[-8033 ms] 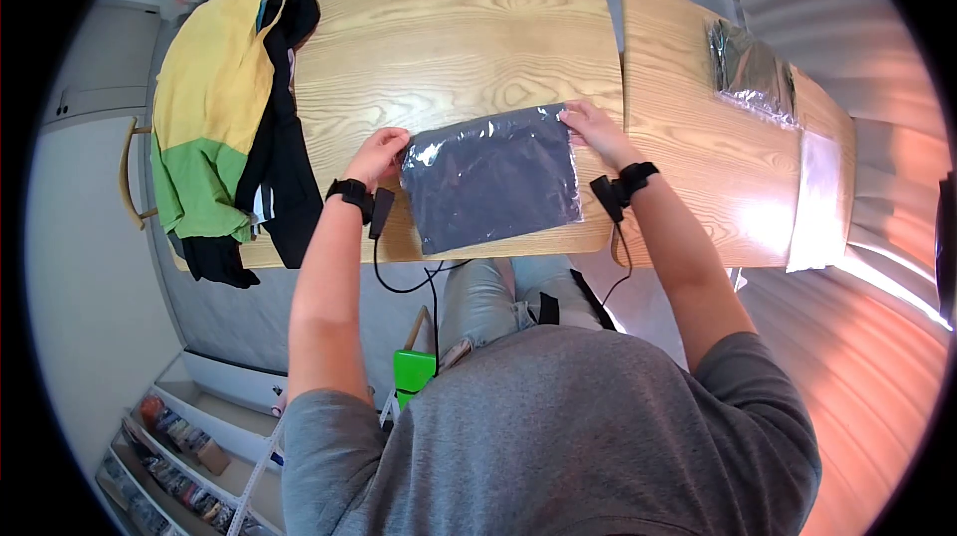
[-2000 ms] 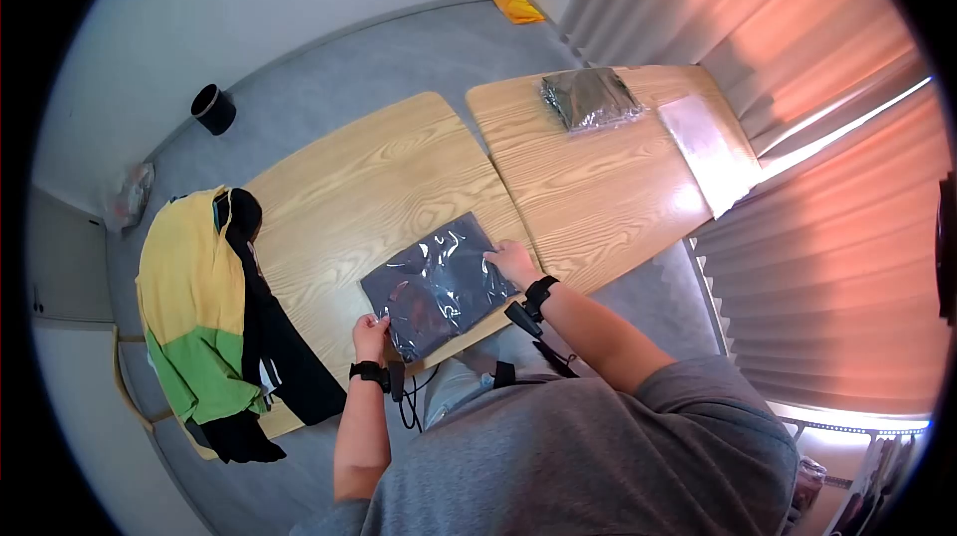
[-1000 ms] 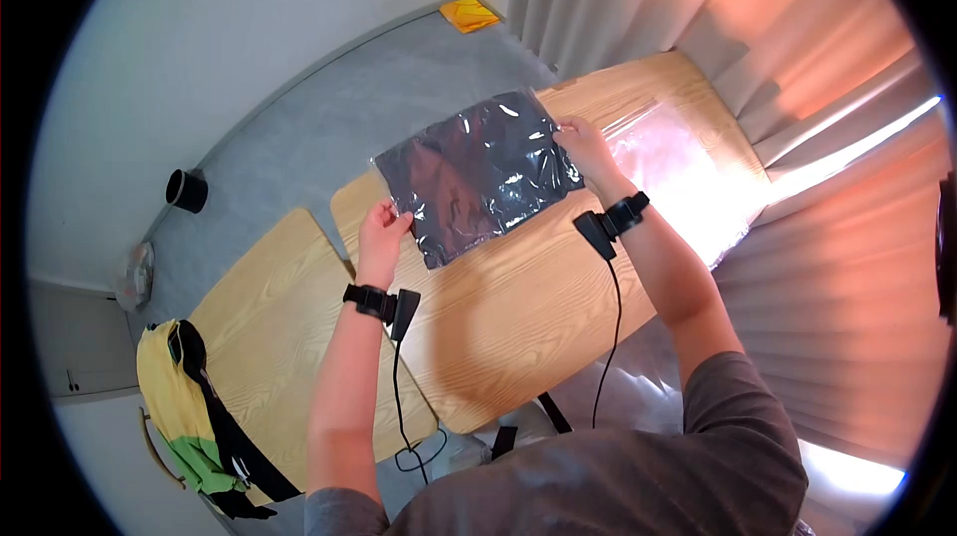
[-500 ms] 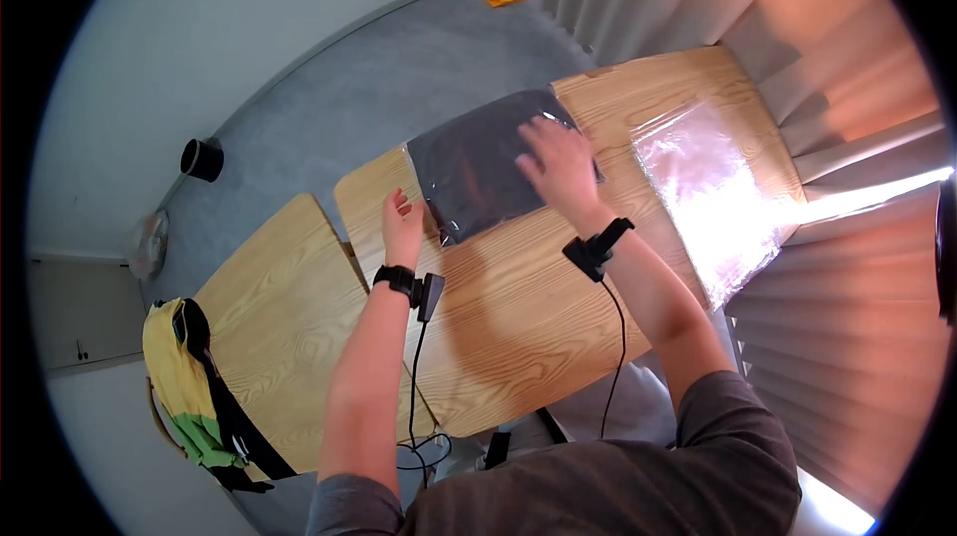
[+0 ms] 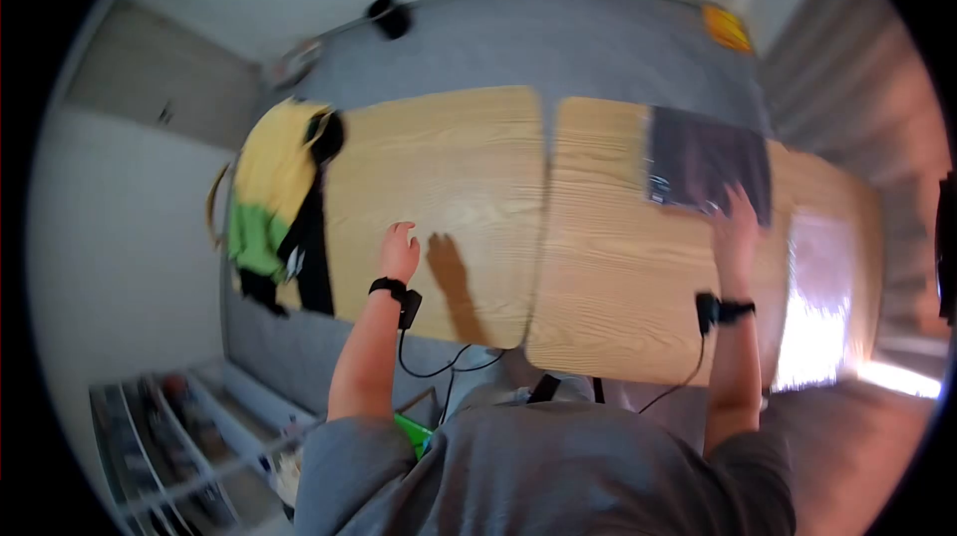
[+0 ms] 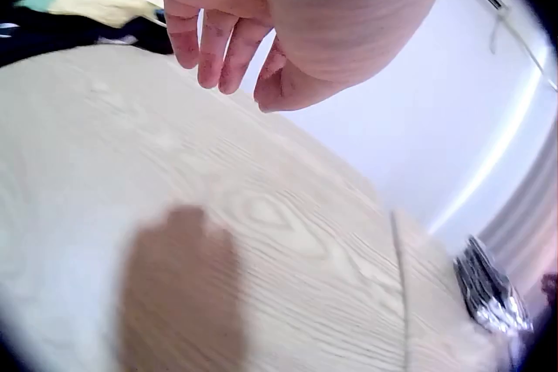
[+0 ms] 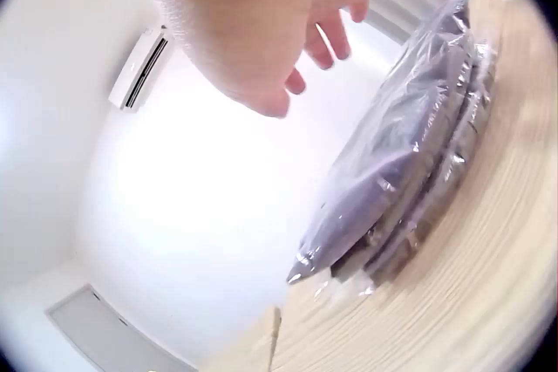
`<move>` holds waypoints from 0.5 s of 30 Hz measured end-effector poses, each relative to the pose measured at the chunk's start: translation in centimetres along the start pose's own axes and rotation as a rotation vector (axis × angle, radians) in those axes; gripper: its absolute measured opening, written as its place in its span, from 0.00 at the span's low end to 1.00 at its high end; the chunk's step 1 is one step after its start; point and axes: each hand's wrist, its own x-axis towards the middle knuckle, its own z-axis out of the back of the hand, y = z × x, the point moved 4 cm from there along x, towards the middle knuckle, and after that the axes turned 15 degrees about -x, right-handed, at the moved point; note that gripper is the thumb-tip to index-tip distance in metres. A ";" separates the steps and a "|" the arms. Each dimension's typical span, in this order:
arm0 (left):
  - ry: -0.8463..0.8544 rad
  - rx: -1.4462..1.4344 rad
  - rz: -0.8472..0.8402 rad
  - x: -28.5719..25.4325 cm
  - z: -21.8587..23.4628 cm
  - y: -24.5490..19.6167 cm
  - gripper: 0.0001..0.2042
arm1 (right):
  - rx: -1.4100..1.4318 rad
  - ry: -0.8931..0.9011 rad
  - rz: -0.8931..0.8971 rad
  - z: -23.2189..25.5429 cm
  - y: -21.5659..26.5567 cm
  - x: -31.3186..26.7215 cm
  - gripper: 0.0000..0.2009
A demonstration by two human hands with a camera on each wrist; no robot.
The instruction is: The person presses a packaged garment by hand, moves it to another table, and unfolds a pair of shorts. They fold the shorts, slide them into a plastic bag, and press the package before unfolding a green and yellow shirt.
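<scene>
A dark grey folded garment in a clear plastic bag (image 5: 710, 159) lies near the far edge of the right table. In the right wrist view, the bagged garment (image 7: 392, 154) rests on top of another dark bagged packet (image 7: 436, 189). My right hand (image 5: 736, 242) overlaps the bag's near edge in the head view, its fingers loose and holding nothing. Over the left table, my left hand (image 5: 401, 257) hovers with relaxed, slightly bent fingers. The left wrist view shows that hand (image 6: 288, 23) above the wood with its shadow below.
A yellow and green garment (image 5: 274, 172) and black clothing (image 5: 316, 257) lie at the left table's left end. Shiny clear plastic bags (image 5: 819, 287) lie on the right table's right side. A narrow gap separates the tables. A black bin (image 5: 389, 17) stands on the floor beyond.
Both hands carried the bagged garment from the left table to the right one, laid it on the packet there and let go. My left hand has since moved back left; the view has turned left.
</scene>
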 end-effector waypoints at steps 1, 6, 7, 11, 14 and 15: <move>-0.051 0.009 0.077 -1.2 1.9 3.5 0.14 | 0.056 0.047 -0.003 -1.7 -1.0 -2.3 0.17; -0.225 0.015 0.353 -6.2 10.8 15.8 0.19 | 0.068 0.391 -0.061 -0.3 3.8 -11.6 0.13; -0.242 0.008 0.423 -6.5 12.4 17.4 0.20 | 0.067 0.373 -0.073 -0.1 5.2 -13.0 0.13; -0.411 0.059 0.444 -5.2 16.4 25.7 0.25 | 0.025 0.367 -0.063 0.6 11.0 -16.5 0.13; -0.530 0.180 0.477 -3.0 19.7 30.5 0.26 | 0.002 0.464 -0.119 1.0 16.5 -17.0 0.13; -0.546 0.197 0.521 -2.4 21.3 31.0 0.28 | 0.009 0.463 -0.116 1.3 18.7 -17.0 0.13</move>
